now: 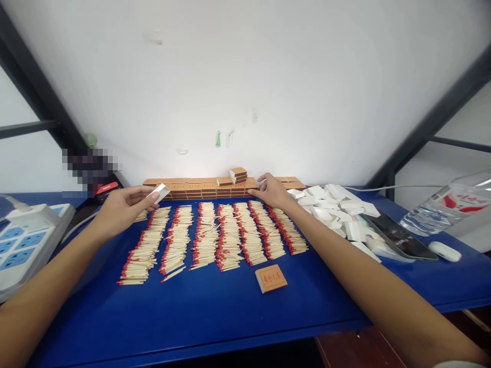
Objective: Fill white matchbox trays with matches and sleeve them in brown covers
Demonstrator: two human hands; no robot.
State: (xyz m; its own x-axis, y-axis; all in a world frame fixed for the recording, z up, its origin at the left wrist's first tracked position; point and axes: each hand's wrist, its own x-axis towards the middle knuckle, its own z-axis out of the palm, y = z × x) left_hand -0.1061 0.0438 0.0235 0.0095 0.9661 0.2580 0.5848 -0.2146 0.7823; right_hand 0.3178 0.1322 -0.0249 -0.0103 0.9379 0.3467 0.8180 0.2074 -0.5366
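My left hand [125,205] is closed around a small white matchbox tray [160,192], held above the left rows of matches. My right hand [271,192] reaches to the back of the table, its fingers resting on the row of brown matchboxes [199,189] along the wall. Several rows of red-tipped matches [215,237] lie on the blue table [215,312] between my arms. One brown matchbox [270,278] lies alone in front of the rows.
A heap of white inner trays [337,209] sits to the right, beside a dark phone [399,235], a white earbud case [444,251] and a water bottle [448,204]. A white power strip [23,240] lies at the left. A small stack of matchboxes [238,175] tops the back row.
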